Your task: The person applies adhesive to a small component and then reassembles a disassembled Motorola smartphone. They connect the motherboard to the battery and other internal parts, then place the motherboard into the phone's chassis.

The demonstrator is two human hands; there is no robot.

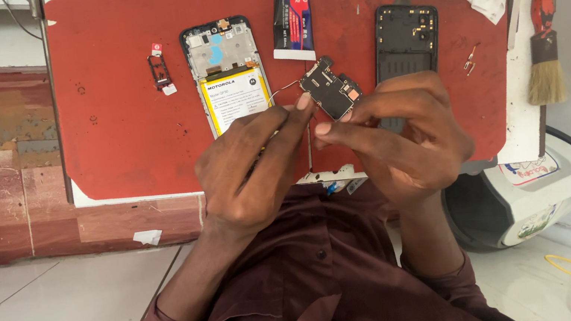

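While the red work mat [122,124] is read from its left edge, a small loose phone part [161,72] is met first, lying flat and well apart from the hands. Next to it an opened phone frame [225,71] is laid face down, its yellow-labelled battery [237,98] exposed. Just below the battery the left hand [249,170] is seen, its fingers curled and its fingertips pinched together on what appears to be a thin wire or tool — which of the two cannot be told. Above, a tube of adhesive [291,7] is rested across the mat's top edge. Between the two hands, held above the mat, a small dark circuit board [330,88] is gripped by its lower edge in the closed fingertips of the right hand [410,138]. The board is judged to be light, stiff and fragile — it is best taken by its bare edges, never by the components or the trailing wire, and only lightly pressed. Behind the right hand a black back cover [404,37] is laid flat, and further right a brush [546,61] is propped at the table's edge.
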